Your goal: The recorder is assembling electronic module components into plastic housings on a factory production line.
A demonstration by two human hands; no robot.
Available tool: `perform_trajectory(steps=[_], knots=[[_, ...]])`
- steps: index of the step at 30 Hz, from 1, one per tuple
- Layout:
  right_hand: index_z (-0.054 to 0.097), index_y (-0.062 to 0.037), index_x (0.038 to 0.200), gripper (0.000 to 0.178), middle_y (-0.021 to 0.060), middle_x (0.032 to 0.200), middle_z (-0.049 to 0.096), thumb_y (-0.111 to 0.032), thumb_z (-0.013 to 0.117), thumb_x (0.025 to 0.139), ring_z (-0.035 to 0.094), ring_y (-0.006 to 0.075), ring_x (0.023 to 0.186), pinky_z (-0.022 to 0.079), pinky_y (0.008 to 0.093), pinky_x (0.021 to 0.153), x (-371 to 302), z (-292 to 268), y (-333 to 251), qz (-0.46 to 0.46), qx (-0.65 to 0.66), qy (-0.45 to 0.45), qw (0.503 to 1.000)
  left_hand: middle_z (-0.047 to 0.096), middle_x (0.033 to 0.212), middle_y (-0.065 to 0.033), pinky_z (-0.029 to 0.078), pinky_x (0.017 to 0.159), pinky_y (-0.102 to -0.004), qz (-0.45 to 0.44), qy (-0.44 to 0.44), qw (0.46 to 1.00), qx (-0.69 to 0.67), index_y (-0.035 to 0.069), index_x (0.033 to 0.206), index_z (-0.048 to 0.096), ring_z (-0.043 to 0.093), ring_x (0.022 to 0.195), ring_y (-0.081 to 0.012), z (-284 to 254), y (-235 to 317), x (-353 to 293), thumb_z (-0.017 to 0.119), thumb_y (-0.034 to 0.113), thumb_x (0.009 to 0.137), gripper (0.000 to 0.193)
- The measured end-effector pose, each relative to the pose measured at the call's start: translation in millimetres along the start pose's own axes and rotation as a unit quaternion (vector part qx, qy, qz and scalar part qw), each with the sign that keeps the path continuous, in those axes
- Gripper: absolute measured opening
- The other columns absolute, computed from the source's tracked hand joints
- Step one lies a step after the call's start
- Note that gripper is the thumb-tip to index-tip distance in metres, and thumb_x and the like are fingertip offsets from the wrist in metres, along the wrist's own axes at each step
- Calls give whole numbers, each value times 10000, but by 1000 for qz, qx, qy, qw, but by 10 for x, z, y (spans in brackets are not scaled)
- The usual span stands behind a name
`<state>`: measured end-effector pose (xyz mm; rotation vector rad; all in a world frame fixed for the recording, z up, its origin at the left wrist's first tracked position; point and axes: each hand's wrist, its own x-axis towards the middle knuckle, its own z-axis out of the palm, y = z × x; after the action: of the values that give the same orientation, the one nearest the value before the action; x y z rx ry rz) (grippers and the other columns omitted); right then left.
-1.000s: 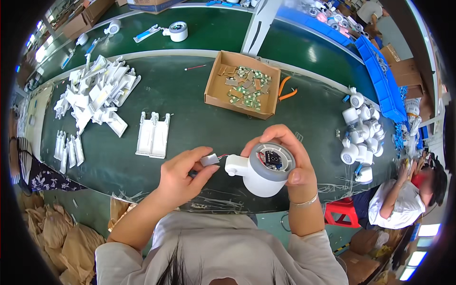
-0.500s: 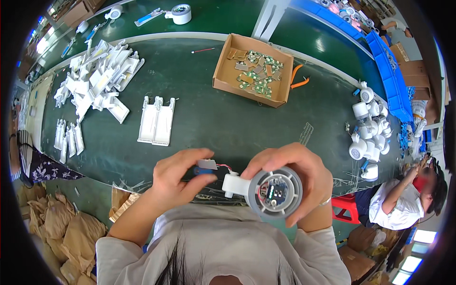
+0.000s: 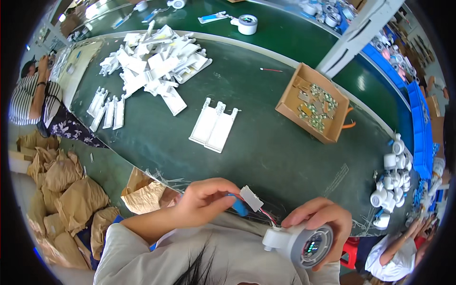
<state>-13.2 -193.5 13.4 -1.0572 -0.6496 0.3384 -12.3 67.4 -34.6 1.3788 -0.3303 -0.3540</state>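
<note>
My left hand (image 3: 207, 203) pinches a blue cylinder (image 3: 240, 206) that looks like a battery, close to the table's near edge. Beside it hangs a flat grey-white pad (image 3: 251, 198), with red and dark wires running to the neck of a small white fan head (image 3: 280, 240). My right hand (image 3: 335, 222) is wrapped round that fan head's far side. Its grey-ringed face is tilted, showing a lit display behind the round frame. Ahead of my hands, two white plastic handle shells (image 3: 213, 128) lie side by side on the green table.
A heap of white shells (image 3: 156, 64) lies at far left, with several narrow ones (image 3: 109, 111) nearer. The cardboard box (image 3: 313, 128) holds small circuit boards; orange-handled pliers (image 3: 350, 125) lie behind it. White fan heads (image 3: 393, 183) are piled at right. Other people sit at both sides.
The view has swung, so the table things appear farther right. The fan head is tilted and lower in the picture. The grey-white pad has turned and now stands out past my left fingertips.
</note>
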Motion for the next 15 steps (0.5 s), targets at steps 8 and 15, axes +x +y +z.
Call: perform_trajectory(steps=[8, 15], knots=[[555, 33, 1087, 679, 195, 1057, 488, -219, 844, 527, 573, 328, 943, 470, 374, 805, 438, -104, -72, -21, -123, -21, 992, 580, 809, -98, 481, 616, -245, 59, 80, 963, 249, -7, 949, 604, 588, 727, -139, -451, 250, 370, 637, -9, 736, 215], [475, 28, 1164, 702, 80, 1065, 553, -229, 790, 592, 540, 160, 990, 418, 279, 876, 1137, -883, 209, 72, -116, 99, 986, 612, 734, -112, 485, 560, -323, 51, 165, 866, 470, 18, 849, 625, 608, 627, -242, -574, 74, 943, 644, 112, 716, 164]])
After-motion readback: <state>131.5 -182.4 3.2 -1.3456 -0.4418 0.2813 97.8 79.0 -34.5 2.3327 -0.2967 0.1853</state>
